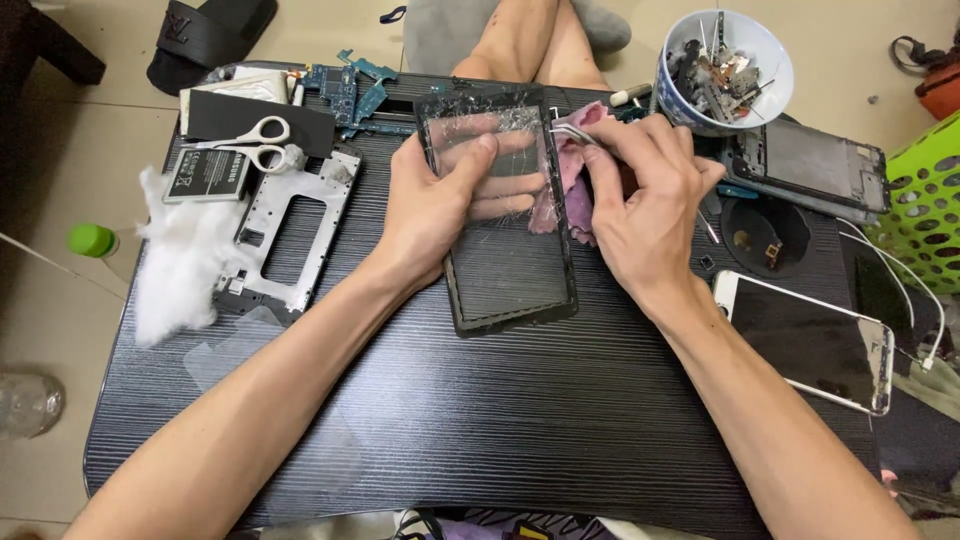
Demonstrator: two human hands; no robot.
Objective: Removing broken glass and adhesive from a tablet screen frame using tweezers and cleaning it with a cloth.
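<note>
The left hand [430, 205] clamps the cracked glass panel [505, 210] (long axis running away from the person); right hand [645, 205] fingers pinch tweezers [572, 132] at its far-right edge.

Low black wood-grain table [480, 420], pale tiled floor [60, 130], green plastic basket [925, 200], even indoor light

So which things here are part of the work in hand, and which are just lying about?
In hand: cracked glass panel in the left hand; tweezers in the right hand; purple cloth.

Lying about: scissors, battery, cotton wool, bowl of parts, white phone.
</note>
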